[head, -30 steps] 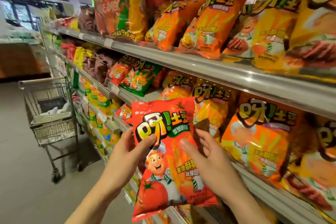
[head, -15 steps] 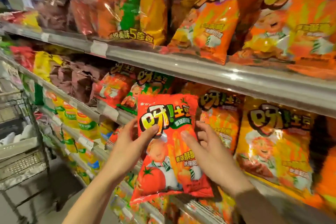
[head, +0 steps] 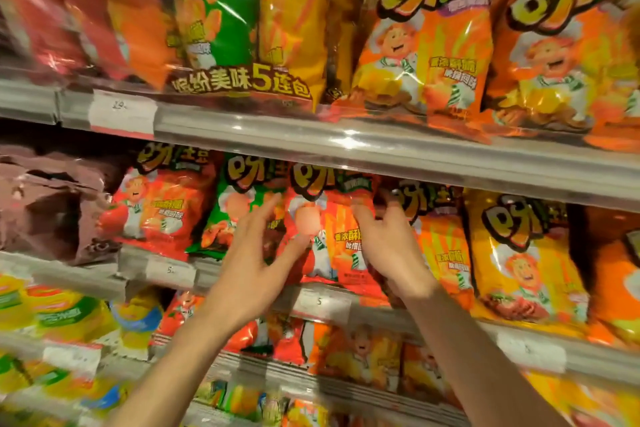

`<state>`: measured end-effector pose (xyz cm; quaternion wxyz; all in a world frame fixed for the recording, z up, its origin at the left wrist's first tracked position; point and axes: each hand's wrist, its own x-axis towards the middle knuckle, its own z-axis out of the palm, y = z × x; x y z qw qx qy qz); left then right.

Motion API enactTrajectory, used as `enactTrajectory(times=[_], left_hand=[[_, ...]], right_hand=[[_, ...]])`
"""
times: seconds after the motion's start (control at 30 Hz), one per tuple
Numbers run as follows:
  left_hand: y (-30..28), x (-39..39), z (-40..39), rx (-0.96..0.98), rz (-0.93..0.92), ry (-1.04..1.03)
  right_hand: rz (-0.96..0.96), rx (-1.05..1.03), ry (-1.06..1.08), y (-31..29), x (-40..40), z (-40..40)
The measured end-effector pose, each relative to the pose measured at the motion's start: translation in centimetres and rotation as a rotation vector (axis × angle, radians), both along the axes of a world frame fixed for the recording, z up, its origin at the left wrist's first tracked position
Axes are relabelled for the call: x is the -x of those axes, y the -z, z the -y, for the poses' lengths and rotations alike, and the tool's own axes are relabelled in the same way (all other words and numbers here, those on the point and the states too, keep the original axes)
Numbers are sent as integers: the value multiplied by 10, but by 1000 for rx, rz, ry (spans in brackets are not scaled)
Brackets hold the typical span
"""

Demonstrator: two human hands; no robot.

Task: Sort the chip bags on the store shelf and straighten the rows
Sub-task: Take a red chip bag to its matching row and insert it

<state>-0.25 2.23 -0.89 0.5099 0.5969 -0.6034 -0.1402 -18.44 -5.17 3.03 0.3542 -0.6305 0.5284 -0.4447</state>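
Observation:
A red tomato chip bag (head: 334,236) stands upright on the middle shelf (head: 450,166), between a green bag (head: 239,204) and an orange bag (head: 441,246). My right hand (head: 389,246) grips its right edge, with the thumb on the front and the fingers curled behind. My left hand (head: 256,253) rests at the bag's lower left, its fingers spread and its thumb against the front. Another red tomato bag (head: 162,211) stands left of the green one. The picture is blurred.
The upper shelf (head: 242,125) carries a large five-pack (head: 221,28) and orange bags (head: 426,55). Brown bags (head: 45,211) lie at the left of the middle shelf, and yellow-orange bags (head: 526,260) stand at its right. Lower shelves hold yellow canisters (head: 62,315) and more chip bags (head: 360,357).
Both hands carried the red bag up and forward from in front of the shelf into the middle row. My left hand's fingers have spread. The view moved closer to the shelf.

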Motion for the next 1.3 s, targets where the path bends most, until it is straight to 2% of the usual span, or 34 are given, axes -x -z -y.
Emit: enactTrajectory(times=[0.2, 0.37, 0.43, 0.57, 0.67, 0.83, 0.97, 1.3], left_hand=[[20, -12, 21, 42, 343, 86], [30, -13, 30, 31, 395, 104], [32, -14, 31, 44, 426, 123], [33, -13, 30, 44, 514, 101], [27, -1, 29, 141, 553, 29], [25, 36, 46, 133, 684, -11], [33, 51, 60, 122, 811, -51], [31, 51, 66, 91, 826, -72]], right_hand=[[-53, -23, 49, 1, -12, -1], [-141, -43, 21, 5, -9, -5], [-255, 23, 9, 9, -2, -9], [-599, 311, 54, 10, 21, -21], [-798, 459, 86, 16, 43, -23], [-1070, 451, 175, 43, 68, -12], [-1094, 406, 186, 56, 71, -6], [-1044, 413, 260, 58, 68, -1]])
